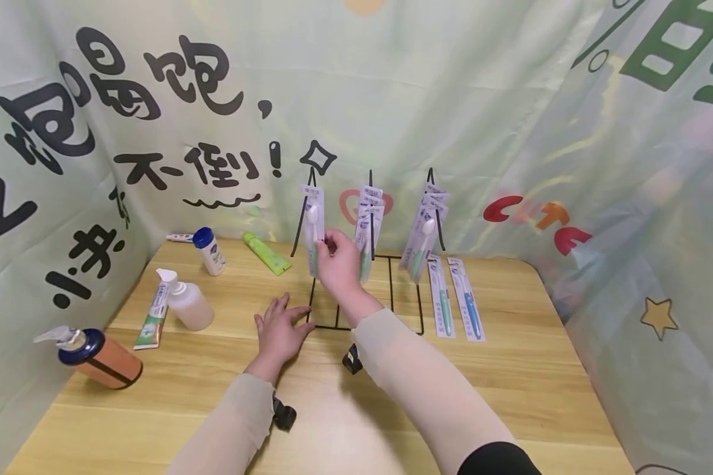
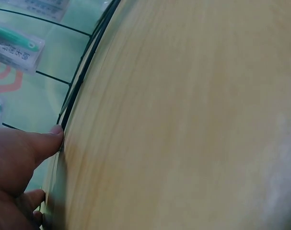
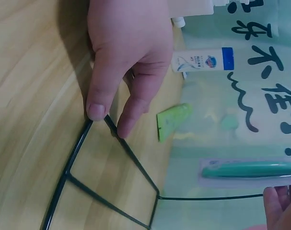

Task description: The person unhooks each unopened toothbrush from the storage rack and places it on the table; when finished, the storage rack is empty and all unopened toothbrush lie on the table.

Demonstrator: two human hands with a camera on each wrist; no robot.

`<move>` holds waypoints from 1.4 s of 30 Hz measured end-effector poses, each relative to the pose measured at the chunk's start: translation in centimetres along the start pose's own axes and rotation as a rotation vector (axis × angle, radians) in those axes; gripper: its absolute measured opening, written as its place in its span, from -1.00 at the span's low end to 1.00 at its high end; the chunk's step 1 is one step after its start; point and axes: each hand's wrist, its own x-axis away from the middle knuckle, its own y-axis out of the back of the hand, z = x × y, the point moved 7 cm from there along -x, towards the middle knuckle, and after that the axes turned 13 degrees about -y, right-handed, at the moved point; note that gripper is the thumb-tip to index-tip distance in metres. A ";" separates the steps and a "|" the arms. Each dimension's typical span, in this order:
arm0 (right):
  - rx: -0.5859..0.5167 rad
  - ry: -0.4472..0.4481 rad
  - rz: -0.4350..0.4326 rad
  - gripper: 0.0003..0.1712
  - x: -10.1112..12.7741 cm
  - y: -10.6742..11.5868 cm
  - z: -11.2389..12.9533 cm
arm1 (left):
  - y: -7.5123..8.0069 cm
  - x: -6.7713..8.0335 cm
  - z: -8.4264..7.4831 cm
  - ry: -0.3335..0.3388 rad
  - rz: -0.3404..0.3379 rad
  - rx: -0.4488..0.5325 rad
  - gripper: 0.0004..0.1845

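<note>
A black wire display rack stands on the wooden table, and packed toothbrushes hang from its three hooks. My right hand is raised at the left hook and pinches the hanging toothbrush pack, also seen as the toothbrush pack beside my right fingertips. My left hand lies flat on the table with its thumb against the rack's base wire. In the right wrist view, the left hand touches the base wire with its thumb and a finger.
Two toothbrush packs lie flat right of the rack. To the left are a green tube, a white bottle with a blue cap, a clear pump bottle, a toothpaste box and a brown pump bottle. Printed cloth walls surround the table.
</note>
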 end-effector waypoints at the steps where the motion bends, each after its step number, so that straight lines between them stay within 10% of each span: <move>1: 0.001 0.008 -0.001 -0.82 0.3 0.3 0.0 | 0.0 0.0 0.0 0.002 0.001 0.000 -0.55; 14: 0.017 0.326 0.197 -0.83 7.8 9.7 -1.9 | 0.1 0.1 0.1 0.013 -0.003 0.019 -0.57; 20: -0.015 0.496 -0.035 -0.77 10.6 20.6 -3.7 | 0.0 0.2 0.2 0.008 0.023 0.014 -0.56; 25: -0.072 0.125 -0.301 -0.79 7.1 29.2 -6.7 | 0.7 0.2 0.4 0.006 -0.001 -0.005 -0.57; 30: 0.034 -0.347 -0.330 -0.55 2.3 33.9 -11.4 | 0.6 0.4 0.3 0.020 0.009 0.011 -0.55; 42: 0.365 -0.587 -0.277 -0.51 -4.1 33.6 -22.1 | 0.1 0.2 -0.3 0.009 -0.003 0.019 -0.56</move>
